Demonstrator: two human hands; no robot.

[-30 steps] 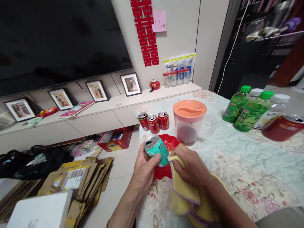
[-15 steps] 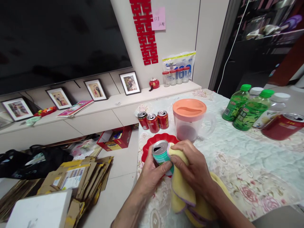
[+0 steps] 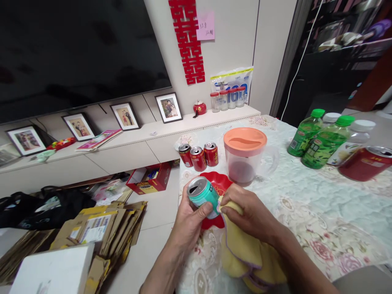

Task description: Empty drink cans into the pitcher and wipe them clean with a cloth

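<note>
My left hand [image 3: 191,218] is wrapped round a teal drink can [image 3: 204,197], its opened top tilted toward the upper left. A yellow cloth [image 3: 243,247] with purple edging is bunched in my right hand [image 3: 249,210], and its folds hang down over the table. The cloth's gathered edge is at the can's right side; whether they touch I cannot tell. Beneath the can lies a red scalloped dish [image 3: 222,182], partly hidden by the can and my hands.
Three red cans [image 3: 198,158] stand behind the dish, beside a clear pitcher [image 3: 241,163] with an orange lid. On the right are green-capped bottles [image 3: 325,143] and a large red can [image 3: 364,165]. Flattened cardboard [image 3: 101,232] lies on the floor left of the floral-covered table [image 3: 312,212].
The teal can has shifted left and tilted further in my left hand. My right hand with the cloth has drawn slightly away from it, uncovering more of the can's side.
</note>
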